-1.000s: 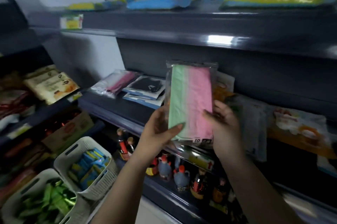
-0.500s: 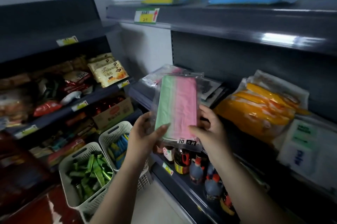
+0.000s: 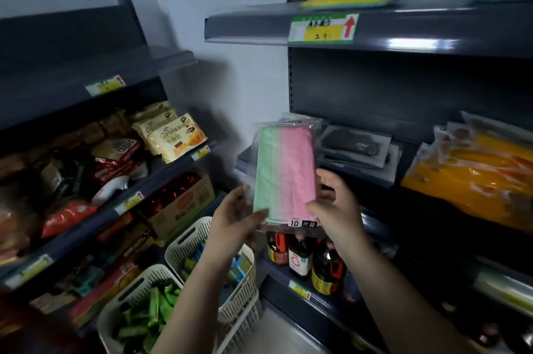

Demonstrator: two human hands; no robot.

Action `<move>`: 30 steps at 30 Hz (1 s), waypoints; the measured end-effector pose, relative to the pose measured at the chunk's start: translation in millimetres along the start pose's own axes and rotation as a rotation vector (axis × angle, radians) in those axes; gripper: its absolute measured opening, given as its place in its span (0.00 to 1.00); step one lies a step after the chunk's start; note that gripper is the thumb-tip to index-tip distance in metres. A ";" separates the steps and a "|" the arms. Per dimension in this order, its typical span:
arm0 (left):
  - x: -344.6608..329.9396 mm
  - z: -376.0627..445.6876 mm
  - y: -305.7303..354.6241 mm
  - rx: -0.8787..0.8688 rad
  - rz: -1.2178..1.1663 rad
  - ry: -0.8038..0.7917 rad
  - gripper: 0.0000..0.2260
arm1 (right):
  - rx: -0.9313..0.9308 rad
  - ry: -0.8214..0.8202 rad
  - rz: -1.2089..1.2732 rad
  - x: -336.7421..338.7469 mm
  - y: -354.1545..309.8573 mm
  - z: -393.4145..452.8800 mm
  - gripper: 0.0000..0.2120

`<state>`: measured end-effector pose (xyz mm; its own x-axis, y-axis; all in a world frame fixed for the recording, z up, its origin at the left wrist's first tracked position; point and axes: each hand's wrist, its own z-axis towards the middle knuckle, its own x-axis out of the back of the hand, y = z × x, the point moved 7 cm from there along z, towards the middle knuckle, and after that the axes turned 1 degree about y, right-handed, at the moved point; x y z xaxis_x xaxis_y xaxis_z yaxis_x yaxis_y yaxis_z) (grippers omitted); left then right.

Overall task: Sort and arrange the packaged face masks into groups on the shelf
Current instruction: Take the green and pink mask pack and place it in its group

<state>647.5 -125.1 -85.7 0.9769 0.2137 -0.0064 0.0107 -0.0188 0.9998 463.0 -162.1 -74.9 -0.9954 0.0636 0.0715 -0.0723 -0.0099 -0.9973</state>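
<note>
Upright, a green-and-pink mask pack (image 3: pixel 284 175) is pinched at its lower edges by the left hand (image 3: pixel 235 219) and right hand (image 3: pixel 336 206), just before the shelf (image 3: pixel 372 177) edge.

The view swings left, so the snack shelf (image 3: pixel 161 169) and the white baskets (image 3: pixel 202 241) slide toward the middle. The green-and-pink mask pack (image 3: pixel 284 175) now stands before the shelf's left end, over the black mask packs (image 3: pixel 353 144), where a second ago it covered the orange packets (image 3: pixel 473 169).
</note>
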 end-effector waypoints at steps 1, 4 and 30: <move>8.4 6.9 -1.2 0.004 0.009 0.001 0.24 | 0.002 0.009 -0.005 -7.8 -0.2 1.4 0.30; 26.5 27.8 -3.6 -0.004 0.041 0.014 0.23 | 0.014 0.044 -0.030 -24.6 -0.5 5.5 0.28; 10.1 211.6 13.5 -0.173 0.418 0.003 0.21 | -0.032 0.164 -0.217 -46.4 7.2 166.3 0.30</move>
<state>702.7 -329.9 -76.6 0.8892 0.2257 0.3981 -0.4204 0.0596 0.9054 498.3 -331.1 -83.0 -0.9331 0.2217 0.2830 -0.2783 0.0528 -0.9590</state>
